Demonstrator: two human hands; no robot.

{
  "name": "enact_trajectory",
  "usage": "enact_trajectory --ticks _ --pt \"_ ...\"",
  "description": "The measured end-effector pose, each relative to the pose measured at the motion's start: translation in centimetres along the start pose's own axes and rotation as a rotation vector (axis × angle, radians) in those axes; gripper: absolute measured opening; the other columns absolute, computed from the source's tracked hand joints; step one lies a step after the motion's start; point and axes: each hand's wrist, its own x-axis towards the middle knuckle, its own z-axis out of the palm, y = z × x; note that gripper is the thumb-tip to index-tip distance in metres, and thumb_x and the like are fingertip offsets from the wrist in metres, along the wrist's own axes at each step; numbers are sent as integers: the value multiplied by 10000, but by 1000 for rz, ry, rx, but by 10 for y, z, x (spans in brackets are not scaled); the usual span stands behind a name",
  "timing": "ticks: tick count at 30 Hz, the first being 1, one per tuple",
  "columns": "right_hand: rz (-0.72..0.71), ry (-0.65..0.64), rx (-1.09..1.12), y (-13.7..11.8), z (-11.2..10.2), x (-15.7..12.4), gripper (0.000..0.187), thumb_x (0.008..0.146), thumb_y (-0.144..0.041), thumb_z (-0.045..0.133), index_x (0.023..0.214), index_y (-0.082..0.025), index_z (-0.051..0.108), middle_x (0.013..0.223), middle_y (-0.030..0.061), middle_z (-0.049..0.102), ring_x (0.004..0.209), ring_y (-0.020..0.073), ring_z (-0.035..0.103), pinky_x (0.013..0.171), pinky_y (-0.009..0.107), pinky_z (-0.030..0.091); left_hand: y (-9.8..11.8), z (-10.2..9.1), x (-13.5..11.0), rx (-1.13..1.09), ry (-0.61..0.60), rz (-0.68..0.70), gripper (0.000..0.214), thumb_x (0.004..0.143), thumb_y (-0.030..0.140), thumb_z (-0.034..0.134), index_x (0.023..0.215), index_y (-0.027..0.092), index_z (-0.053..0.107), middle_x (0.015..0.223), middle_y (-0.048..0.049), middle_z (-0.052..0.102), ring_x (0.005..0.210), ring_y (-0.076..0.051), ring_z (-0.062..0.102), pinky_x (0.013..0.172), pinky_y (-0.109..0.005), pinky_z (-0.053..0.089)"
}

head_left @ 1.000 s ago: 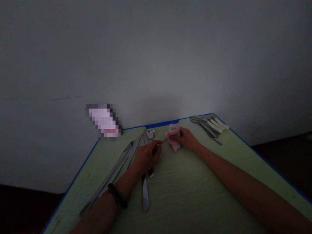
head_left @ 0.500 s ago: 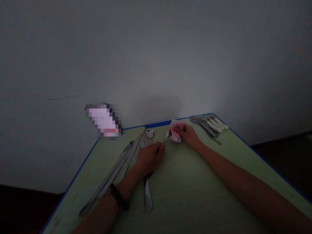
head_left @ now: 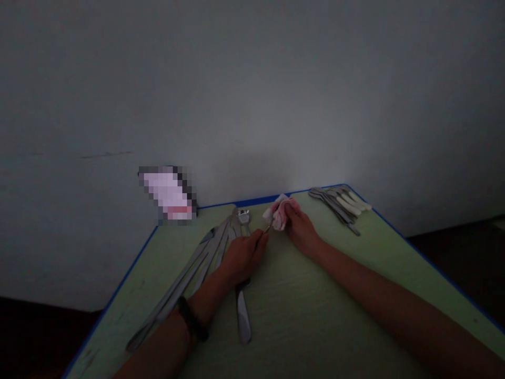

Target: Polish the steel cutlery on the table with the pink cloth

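My left hand [head_left: 242, 255] is closed around a slim metal piece of cutlery [head_left: 269, 228]; its far end is covered, so I cannot tell its kind. A pink and white cloth [head_left: 282, 215] is bunched in the fingers of my right hand [head_left: 302, 231] and lies against that far end. Under and beside my left forearm are several long metal utensils [head_left: 179, 287], partly hidden by it. A broad metal blade or handle [head_left: 243, 321] points toward me below my left hand. A shiny utensil head [head_left: 243, 216] sits just beyond that hand.
At the back right lies a row of metal cutlery [head_left: 335, 205], some with white handles [head_left: 349, 202]. A blurred phone-like object [head_left: 168, 195] leans on the wall at the back left. The green tabletop [head_left: 307, 316] has a blue edge and meets the grey wall.
My right hand and the cloth have shifted slightly, with the cloth turned and bunched differently around the cutlery's end. My left hand keeps its hold, nearly still.
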Motion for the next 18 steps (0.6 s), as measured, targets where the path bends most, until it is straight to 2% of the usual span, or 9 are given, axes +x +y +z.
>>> enact_trajectory --ticks 3,8,14,18 --pt "-35 -17 -1 -1 -2 3 303 757 -506 535 770 -203 549 788 16 588 695 129 527 679 275 441 -1 0 0 16 -7 -8 329 934 380 247 838 208 511 663 -18 616 622 -163 604 576 -245 366" --pt "32 -123 -4 -4 -5 2 271 670 -413 674 780 -181 586 716 0 557 631 112 495 633 254 426 -3 0 -1 18 -9 5 335 934 377 250 822 206 515 664 -21 616 634 -169 605 577 -247 363" --pt "84 -16 83 -2 -5 5 300 671 -460 660 798 -204 569 753 4 591 700 139 545 674 286 450 0 -2 -1 -35 -6 -37 338 935 396 246 873 209 521 703 -23 625 674 -176 617 615 -255 385" --pt "64 36 117 1 -6 7 287 707 -473 620 792 -210 544 736 -6 585 704 134 550 693 287 455 2 -4 -2 -116 11 -30 318 929 392 269 1016 207 512 762 -29 645 710 -182 626 620 -256 401"
